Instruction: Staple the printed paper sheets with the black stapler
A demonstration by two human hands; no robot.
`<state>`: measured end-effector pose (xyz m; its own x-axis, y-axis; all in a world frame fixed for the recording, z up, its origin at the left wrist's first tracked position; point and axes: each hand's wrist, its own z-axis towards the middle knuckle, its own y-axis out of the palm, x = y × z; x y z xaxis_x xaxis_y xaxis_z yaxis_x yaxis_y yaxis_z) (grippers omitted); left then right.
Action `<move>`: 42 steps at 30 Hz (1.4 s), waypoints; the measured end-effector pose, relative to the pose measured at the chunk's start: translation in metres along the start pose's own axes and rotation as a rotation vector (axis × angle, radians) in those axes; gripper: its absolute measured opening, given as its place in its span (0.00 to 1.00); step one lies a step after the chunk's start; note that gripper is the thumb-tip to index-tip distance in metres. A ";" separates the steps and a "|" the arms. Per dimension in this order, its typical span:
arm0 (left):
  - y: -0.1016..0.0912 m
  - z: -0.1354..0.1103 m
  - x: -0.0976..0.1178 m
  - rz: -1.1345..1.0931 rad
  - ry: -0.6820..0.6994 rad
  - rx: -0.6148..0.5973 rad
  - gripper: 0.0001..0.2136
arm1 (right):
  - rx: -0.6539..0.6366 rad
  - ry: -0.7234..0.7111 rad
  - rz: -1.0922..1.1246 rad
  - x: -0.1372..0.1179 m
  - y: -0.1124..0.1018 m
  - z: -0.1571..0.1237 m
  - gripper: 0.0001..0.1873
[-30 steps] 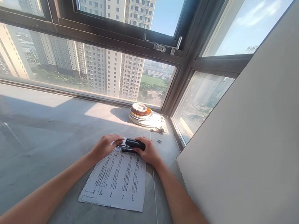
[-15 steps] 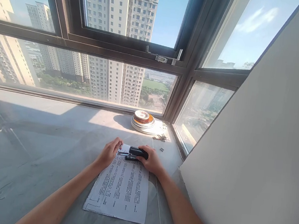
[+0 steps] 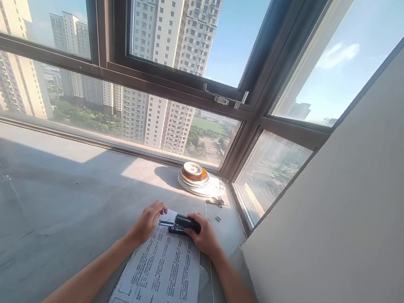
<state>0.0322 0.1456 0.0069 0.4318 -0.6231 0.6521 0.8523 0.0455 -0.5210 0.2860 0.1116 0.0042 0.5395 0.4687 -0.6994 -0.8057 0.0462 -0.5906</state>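
Observation:
A printed sheet of paper (image 3: 164, 277) lies on the grey sill (image 3: 52, 202) in front of me. A black stapler (image 3: 184, 223) sits across the paper's far edge. My right hand (image 3: 206, 235) is wrapped over the stapler's rear end, fingers closed on it. My left hand (image 3: 147, 221) rests on the paper's upper left corner, fingers curled, with the fingertips touching the stapler's metal front.
A stack of flat round rolls (image 3: 193, 176) lies in the sunlit corner by the window. Small dark bits (image 3: 216, 202) and loose staples (image 3: 218, 218) lie near it. A white wall (image 3: 343, 228) rises on the right. The window frame (image 3: 181, 82) runs along the back.
The camera has tilted upward, so hands, paper and stapler sit lower in the picture. The left hand has drawn slightly back from the stapler's front; the right hand keeps its grip.

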 end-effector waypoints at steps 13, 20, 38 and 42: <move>-0.001 0.000 0.001 0.017 -0.041 -0.038 0.13 | 0.003 0.003 0.002 0.001 0.000 0.000 0.17; -0.003 0.000 0.006 -0.013 -0.013 -0.036 0.13 | 0.001 -0.001 0.005 -0.001 -0.002 0.000 0.17; -0.001 0.005 -0.008 0.011 0.068 -0.111 0.08 | -0.013 -0.017 -0.011 -0.001 -0.006 0.003 0.17; 0.002 0.004 -0.005 0.063 0.074 -0.171 0.09 | -0.011 -0.027 -0.006 0.000 -0.007 0.003 0.17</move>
<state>0.0328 0.1523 0.0048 0.4546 -0.6789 0.5766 0.7590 -0.0436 -0.6497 0.2906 0.1137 0.0095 0.5372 0.4922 -0.6849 -0.7997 0.0390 -0.5992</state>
